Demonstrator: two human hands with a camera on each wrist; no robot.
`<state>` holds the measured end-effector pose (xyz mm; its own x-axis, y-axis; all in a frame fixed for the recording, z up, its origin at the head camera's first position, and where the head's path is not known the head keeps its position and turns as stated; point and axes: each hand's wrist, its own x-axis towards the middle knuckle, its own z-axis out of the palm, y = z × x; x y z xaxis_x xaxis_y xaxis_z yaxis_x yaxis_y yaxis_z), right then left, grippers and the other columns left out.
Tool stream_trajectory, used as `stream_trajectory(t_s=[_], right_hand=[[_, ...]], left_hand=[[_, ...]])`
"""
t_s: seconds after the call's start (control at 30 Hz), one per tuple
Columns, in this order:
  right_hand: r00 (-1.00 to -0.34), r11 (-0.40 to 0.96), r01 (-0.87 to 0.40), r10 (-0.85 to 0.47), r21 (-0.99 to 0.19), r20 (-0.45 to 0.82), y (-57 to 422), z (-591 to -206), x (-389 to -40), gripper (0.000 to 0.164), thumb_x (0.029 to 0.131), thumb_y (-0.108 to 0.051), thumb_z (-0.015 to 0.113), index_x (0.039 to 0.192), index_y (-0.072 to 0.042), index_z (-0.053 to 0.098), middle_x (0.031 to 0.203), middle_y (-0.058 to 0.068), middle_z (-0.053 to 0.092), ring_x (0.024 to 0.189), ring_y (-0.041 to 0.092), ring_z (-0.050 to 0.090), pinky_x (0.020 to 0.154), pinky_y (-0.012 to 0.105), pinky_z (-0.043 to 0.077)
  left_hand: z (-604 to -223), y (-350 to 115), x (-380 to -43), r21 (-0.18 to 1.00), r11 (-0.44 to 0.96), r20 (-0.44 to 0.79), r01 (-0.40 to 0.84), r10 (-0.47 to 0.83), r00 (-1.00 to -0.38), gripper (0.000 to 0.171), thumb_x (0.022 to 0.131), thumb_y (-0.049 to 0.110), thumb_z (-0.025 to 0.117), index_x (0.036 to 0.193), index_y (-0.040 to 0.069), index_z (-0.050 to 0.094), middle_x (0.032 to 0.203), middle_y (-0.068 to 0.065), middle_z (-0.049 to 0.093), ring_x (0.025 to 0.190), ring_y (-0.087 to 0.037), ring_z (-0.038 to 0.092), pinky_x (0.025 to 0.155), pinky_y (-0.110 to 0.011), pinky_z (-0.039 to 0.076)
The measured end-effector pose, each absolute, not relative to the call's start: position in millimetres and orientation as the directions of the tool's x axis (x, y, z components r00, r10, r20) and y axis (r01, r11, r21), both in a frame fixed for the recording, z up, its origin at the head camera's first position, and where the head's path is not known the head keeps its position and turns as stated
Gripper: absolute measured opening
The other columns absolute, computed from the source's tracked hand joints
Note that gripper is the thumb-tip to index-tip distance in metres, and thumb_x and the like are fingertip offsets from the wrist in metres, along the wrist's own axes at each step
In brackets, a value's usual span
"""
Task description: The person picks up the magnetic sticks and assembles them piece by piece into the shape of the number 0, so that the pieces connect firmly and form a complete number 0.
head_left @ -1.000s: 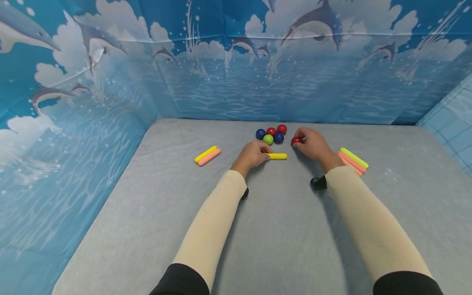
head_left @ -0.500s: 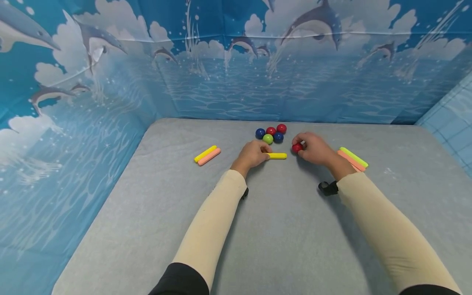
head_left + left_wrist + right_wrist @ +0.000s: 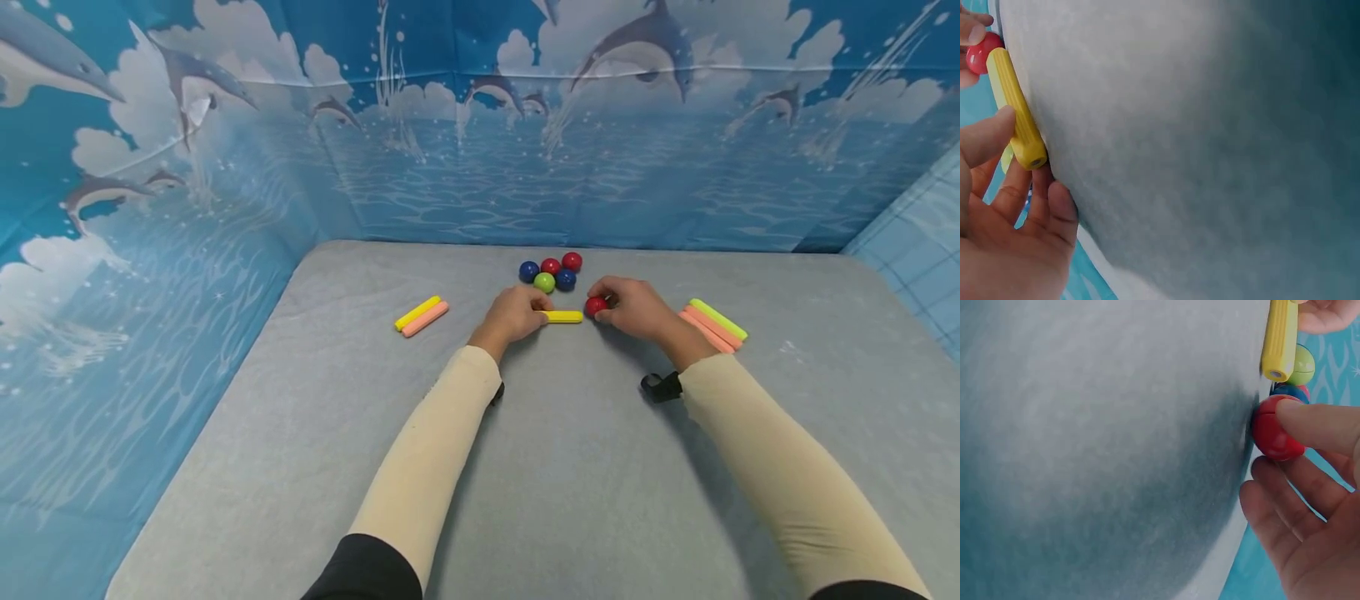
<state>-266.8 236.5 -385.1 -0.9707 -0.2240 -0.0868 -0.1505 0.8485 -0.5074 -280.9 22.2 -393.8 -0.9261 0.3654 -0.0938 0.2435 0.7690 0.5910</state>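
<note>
My left hand pinches a yellow ridged toy building rod between thumb and fingers, its free end pointing right. In the left wrist view the rod lies along the grey cloth. My right hand grips a glossy red ball just beyond that free end. The right wrist view shows thumb and fingers on the ball, with a narrow gap between it and the rod. A group of balls sits behind the hands: green, blue and other red and blue ones.
A yellow rod and an orange rod lie side by side at left. Beside my right wrist lie a yellow-green rod and orange rods. Dolphin-printed curtains hang behind the grey cloth-covered table.
My right hand has brought the red ball nearer to me, then left toward the yellow rod's free end. The left hand and its rod have stayed put.
</note>
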Motion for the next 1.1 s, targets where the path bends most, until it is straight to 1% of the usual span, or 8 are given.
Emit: stream_trajectory(t_s=[0.2,0.37,0.63,0.9,1.1], right_hand=[[-0.975,0.835,-0.122,-0.202,-0.536,-0.093,236,-382,-265,0.031,0.092,-0.005,0.064,0.123,-0.002,0.060,0.124,0.023,0.063,0.113,0.037,0.059,0.092,0.050,0.053],[-0.976,0.828,-0.120,-0.199,-0.548,-0.086,236,-387,-266,0.029,0.093,-0.007,0.066,0.122,-0.003,0.062,0.123,0.023,0.064,0.111,0.037,0.060,0.089,0.046,0.055],[-0.980,0.809,-0.068,-0.166,-0.584,-0.114,239,-390,-268,0.028,0.093,-0.006,0.067,0.121,-0.005,0.064,0.127,0.021,0.063,0.115,0.036,0.059,0.094,0.049,0.054],[-0.977,0.783,-0.047,-0.164,-0.620,-0.133,243,-392,-269,0.030,0.093,-0.006,0.066,0.123,-0.005,0.063,0.134,0.021,0.059,0.123,0.038,0.057,0.097,0.050,0.053],[-0.978,0.758,-0.047,-0.167,-0.650,-0.124,244,-392,-269,0.029,0.093,-0.004,0.065,0.123,-0.004,0.064,0.134,0.021,0.058,0.124,0.039,0.057,0.099,0.052,0.052]], left_hand=[[-391,22,-281,0.539,0.795,-0.088,0.280,0.383,-0.919,0.023,0.091,0.009,0.068,0.113,0.016,0.073,0.115,-0.002,0.070,0.103,-0.017,0.059,0.100,-0.033,0.050],[-392,21,-280,0.539,0.799,-0.071,0.268,0.360,-0.930,0.023,0.091,0.009,0.069,0.112,0.016,0.074,0.113,-0.002,0.071,0.101,-0.017,0.061,0.097,-0.032,0.052],[-391,20,-281,0.583,0.774,-0.046,0.248,0.336,-0.941,0.022,0.090,0.008,0.069,0.111,0.013,0.075,0.111,-0.003,0.072,0.100,-0.018,0.060,0.095,-0.031,0.053],[-394,18,-288,0.571,0.788,-0.015,0.229,0.289,-0.957,0.023,0.090,0.009,0.070,0.112,0.016,0.076,0.113,-0.001,0.072,0.106,-0.018,0.060,0.096,-0.032,0.052],[-392,19,-289,0.579,0.775,0.004,0.252,0.307,-0.952,0.023,0.090,0.009,0.070,0.111,0.016,0.076,0.114,-0.002,0.071,0.107,-0.018,0.059,0.097,-0.033,0.052]])
